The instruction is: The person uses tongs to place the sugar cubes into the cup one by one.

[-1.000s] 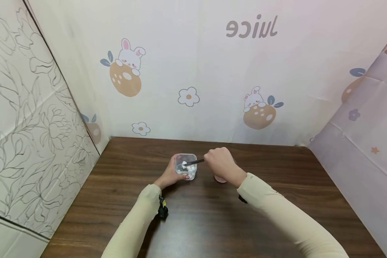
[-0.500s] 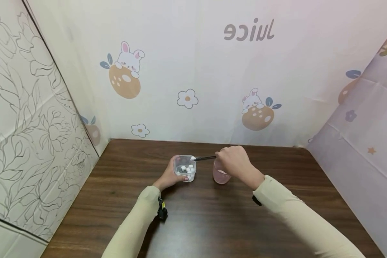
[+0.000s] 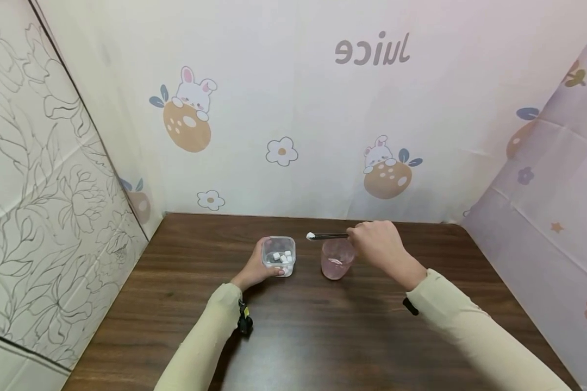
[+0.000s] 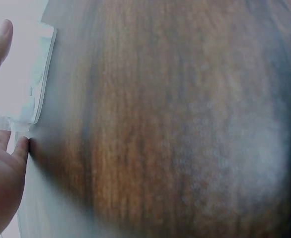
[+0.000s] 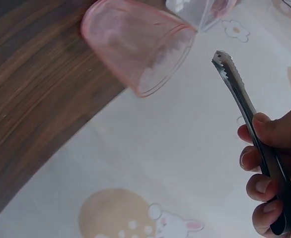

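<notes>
My left hand (image 3: pixel 255 270) holds a clear square plastic container (image 3: pixel 279 243) from its left side, thumb across the front. Several small white cubes (image 3: pixel 283 259) lie inside it. In my right hand (image 3: pixel 379 244) are dark metal tongs (image 3: pixel 330 236), gripped by their handle. A white cube (image 3: pixel 310 236) sits at their tip, between the container and a pink transparent cup (image 3: pixel 336 263), above table height. The right wrist view shows the serrated tips of the tongs (image 5: pixel 235 82) almost together; the cube is hard to make out there. The left wrist view cuts off most of the container (image 4: pixel 21 74).
The cup stands upright on the dark wooden table (image 3: pixel 313 336), just right of the container, with a little something pale at its bottom. A patterned wall covering (image 3: pixel 244 98) rises behind the table's far edge.
My right hand has moved right with the tongs, lifting one white cube out of the container and carrying it toward the cup. The left hand keeps holding the container in place.
</notes>
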A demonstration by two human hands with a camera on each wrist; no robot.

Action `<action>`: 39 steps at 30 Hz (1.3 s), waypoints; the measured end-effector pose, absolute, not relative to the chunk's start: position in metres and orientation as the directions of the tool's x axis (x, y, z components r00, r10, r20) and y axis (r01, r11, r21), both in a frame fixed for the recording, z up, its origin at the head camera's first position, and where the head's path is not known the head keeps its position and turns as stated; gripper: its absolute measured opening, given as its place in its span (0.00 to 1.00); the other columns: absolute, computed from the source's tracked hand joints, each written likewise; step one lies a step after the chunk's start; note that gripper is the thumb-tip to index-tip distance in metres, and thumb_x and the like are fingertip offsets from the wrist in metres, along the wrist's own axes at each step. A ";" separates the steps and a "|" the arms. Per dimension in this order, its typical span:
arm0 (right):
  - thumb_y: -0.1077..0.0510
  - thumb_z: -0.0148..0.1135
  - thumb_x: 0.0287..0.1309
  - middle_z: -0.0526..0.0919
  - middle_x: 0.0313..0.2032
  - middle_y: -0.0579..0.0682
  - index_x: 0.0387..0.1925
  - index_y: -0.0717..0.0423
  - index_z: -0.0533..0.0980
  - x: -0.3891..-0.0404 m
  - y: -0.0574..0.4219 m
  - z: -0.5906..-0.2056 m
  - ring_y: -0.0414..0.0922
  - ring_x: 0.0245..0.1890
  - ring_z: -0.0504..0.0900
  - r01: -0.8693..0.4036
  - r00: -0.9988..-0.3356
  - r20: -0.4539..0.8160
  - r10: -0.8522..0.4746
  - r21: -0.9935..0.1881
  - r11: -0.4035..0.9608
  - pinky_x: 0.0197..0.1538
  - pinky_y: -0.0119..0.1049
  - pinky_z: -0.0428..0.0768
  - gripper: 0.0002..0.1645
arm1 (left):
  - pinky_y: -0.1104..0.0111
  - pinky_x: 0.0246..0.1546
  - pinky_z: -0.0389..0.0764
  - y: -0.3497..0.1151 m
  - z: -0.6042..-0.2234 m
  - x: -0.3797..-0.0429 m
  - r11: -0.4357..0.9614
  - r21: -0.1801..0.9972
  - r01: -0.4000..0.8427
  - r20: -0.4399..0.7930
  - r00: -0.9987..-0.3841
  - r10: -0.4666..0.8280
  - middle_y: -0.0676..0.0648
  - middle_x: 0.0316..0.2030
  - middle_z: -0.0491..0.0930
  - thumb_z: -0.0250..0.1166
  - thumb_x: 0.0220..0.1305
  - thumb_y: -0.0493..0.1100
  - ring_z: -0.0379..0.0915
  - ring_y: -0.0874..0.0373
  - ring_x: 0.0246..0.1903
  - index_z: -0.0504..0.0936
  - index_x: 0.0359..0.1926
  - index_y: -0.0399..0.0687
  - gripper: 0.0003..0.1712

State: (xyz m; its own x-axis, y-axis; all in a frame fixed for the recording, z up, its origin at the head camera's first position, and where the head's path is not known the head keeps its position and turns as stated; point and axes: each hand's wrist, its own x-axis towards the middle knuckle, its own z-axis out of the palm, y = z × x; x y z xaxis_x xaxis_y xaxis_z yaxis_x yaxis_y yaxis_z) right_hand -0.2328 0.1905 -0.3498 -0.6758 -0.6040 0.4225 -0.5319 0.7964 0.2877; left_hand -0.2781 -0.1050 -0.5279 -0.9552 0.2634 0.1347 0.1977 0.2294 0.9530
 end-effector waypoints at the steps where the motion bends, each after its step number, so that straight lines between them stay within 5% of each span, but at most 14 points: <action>1: 0.66 0.65 0.47 0.59 0.07 0.43 0.08 0.48 0.61 -0.233 0.193 -0.350 0.40 0.10 0.53 -0.530 -0.672 0.432 -0.601 0.286 0.798 0.10 0.35 0.56 0.25 | 0.50 0.63 0.56 -0.105 -0.528 -0.278 0.224 0.954 0.201 0.139 -0.954 0.266 0.33 0.63 0.59 0.77 0.41 0.32 0.57 0.41 0.62 0.51 0.68 0.39 0.57; 13: 0.63 0.69 0.49 0.54 0.07 0.41 0.08 0.47 0.61 -0.223 0.221 -0.357 0.38 0.13 0.48 -0.516 -0.688 0.429 -0.585 0.278 0.810 0.15 0.32 0.49 0.28 | 0.44 0.62 0.54 -0.109 -0.494 -0.257 0.171 0.961 0.217 0.155 -0.937 0.313 0.23 0.62 0.56 0.73 0.44 0.27 0.54 0.30 0.61 0.49 0.66 0.26 0.53; 19: 0.64 0.69 0.48 0.60 0.08 0.41 0.09 0.47 0.68 -0.220 0.229 -0.367 0.37 0.12 0.49 -0.507 -0.725 0.380 -0.574 0.270 0.819 0.16 0.32 0.49 0.22 | 0.44 0.61 0.56 -0.107 -0.510 -0.264 0.180 0.960 0.213 0.158 -0.947 0.280 0.26 0.61 0.59 0.75 0.42 0.28 0.57 0.32 0.60 0.51 0.67 0.31 0.55; 28: 0.73 0.66 0.36 0.61 0.09 0.40 0.08 0.44 0.59 -0.223 0.231 -0.382 0.37 0.16 0.46 -0.551 -0.706 0.349 -0.616 0.277 0.787 0.19 0.33 0.48 0.29 | 0.46 0.61 0.57 -0.106 -0.529 -0.276 0.184 0.961 0.208 0.154 -0.950 0.272 0.30 0.62 0.60 0.76 0.41 0.30 0.58 0.37 0.60 0.50 0.69 0.36 0.57; 34: 0.73 0.65 0.36 0.48 0.12 0.39 0.08 0.44 0.50 -0.228 0.226 -0.387 0.38 0.17 0.45 -0.551 -0.693 0.327 -0.642 0.335 0.765 0.18 0.33 0.48 0.34 | 0.49 0.62 0.58 -0.105 -0.531 -0.275 0.204 0.955 0.215 0.160 -0.954 0.254 0.32 0.62 0.60 0.77 0.39 0.31 0.59 0.39 0.60 0.52 0.68 0.39 0.58; 39: 0.72 0.63 0.33 0.61 0.09 0.42 0.06 0.47 0.59 -0.233 0.221 -0.388 0.38 0.14 0.51 -0.544 -0.695 0.304 -0.652 0.371 0.753 0.12 0.35 0.58 0.25 | 0.48 0.62 0.57 -0.105 -0.533 -0.276 0.186 0.956 0.228 0.177 -0.950 0.256 0.30 0.62 0.60 0.77 0.39 0.31 0.58 0.37 0.60 0.52 0.69 0.38 0.58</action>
